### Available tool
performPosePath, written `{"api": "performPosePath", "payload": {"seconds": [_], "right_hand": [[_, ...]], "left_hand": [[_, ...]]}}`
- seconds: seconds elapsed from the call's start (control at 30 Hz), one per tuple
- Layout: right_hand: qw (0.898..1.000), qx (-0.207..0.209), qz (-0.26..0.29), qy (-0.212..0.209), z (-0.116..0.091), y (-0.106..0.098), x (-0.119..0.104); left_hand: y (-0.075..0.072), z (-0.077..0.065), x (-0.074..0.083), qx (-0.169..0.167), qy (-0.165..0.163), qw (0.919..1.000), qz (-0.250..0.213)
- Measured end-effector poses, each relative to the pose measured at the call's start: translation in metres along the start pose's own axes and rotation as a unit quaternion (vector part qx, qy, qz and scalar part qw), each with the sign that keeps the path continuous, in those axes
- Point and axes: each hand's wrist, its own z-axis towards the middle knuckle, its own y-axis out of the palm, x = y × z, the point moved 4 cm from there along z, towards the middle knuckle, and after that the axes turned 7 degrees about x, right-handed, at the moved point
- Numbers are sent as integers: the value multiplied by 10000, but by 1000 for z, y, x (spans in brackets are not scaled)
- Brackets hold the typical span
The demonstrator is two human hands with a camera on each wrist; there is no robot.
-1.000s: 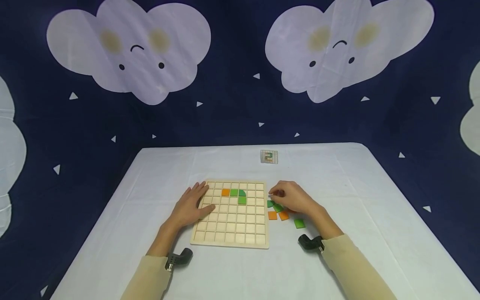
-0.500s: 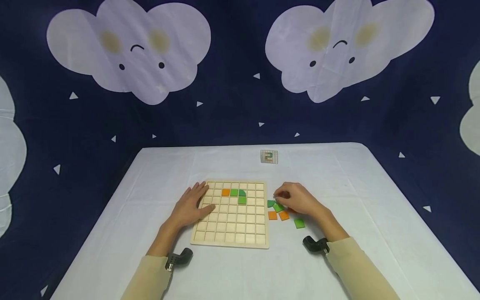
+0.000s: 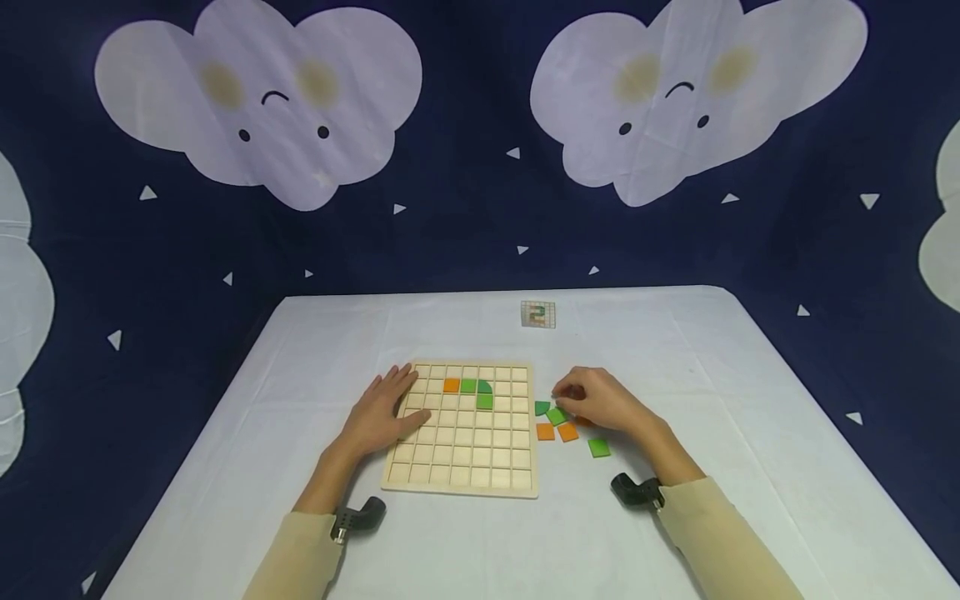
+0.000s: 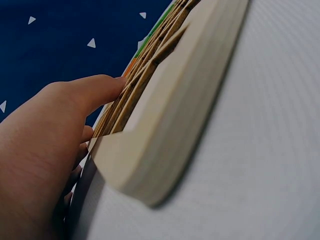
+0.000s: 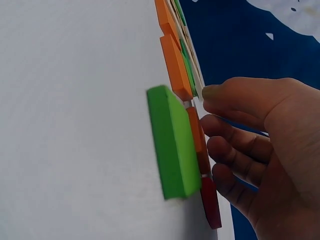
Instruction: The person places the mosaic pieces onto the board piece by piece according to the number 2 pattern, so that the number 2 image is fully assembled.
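Observation:
My left hand (image 3: 378, 414) rests spread on the left edge of a wooden grid board (image 3: 460, 492). On the board sit an orange square tile (image 3: 451, 386), a green tile (image 3: 468, 386), a teal rounded tile (image 3: 484, 387) and another green tile (image 3: 484, 402). My right hand (image 3: 596, 396) hovers at the loose tiles right of the board, fingers loosely curled. No tile shows between thumb and fingers in the right wrist view. Nearest lie a teal tile (image 3: 542, 407), a green tile (image 3: 557, 416) and an orange tile (image 3: 583, 422), partly covered by the hand.
Two more orange tiles lie by the board, one nearer (image 3: 545, 432), and a green tile (image 3: 599, 447) lies apart. A red tile (image 5: 211, 202) shows in the right wrist view. A small pattern card (image 3: 538, 314) lies at the table's back. A dark cloth (image 3: 465, 233) hangs behind.
My right hand has shifted right and slightly nearer, away from the board's edge, uncovering more of the teal and green loose tiles. My left hand and the tiles have stayed put.

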Motion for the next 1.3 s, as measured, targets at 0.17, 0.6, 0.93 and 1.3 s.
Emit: {"api": "performPosePath", "payload": {"seconds": [0.17, 0.6, 0.93, 1.3], "right_hand": [[9999, -55, 108, 29, -2, -2, 1], [9998, -157, 116, -4, -3, 0, -2], [9996, -254, 25, -155, -1, 6, -11], [9991, -205, -59, -362, 0, 12, -15]], "left_hand": [[0, 0, 0, 62, -8, 10000, -39], [1, 0, -2, 52, 25, 10000, -69], [1, 0, -1, 44, 20, 10000, -75], [1, 0, 0, 62, 51, 9999, -71]]}}
